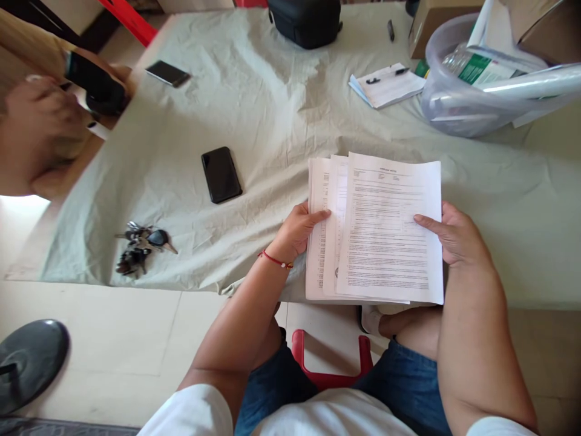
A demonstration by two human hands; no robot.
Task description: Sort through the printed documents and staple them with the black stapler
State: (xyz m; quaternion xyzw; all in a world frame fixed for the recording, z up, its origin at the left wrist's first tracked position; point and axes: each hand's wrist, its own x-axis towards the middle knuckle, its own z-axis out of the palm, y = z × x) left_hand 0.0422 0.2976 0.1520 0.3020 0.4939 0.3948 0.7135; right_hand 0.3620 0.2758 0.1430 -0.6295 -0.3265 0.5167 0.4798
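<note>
Several printed paper sheets (385, 242) overlap in a loose stack at the near edge of the cloth-covered table. My left hand (299, 227) grips the stack's left edge, thumb on top and fingers underneath out of sight. On the opposite edge my right hand (456, 233) pinches the sheets the same way, its thumb lying over the print. The top sheet is shifted to the right, so strips of the lower pages show on the left. A red string bracelet (276, 260) circles my left wrist.
A black phone (221, 174), a bunch of keys (144, 245) and another phone (167, 73) lie on the left. Behind are a black case (305, 21), a notepad with a pen (390, 88) and a plastic basket (454, 112). Another person's hand (43, 115) is at far left.
</note>
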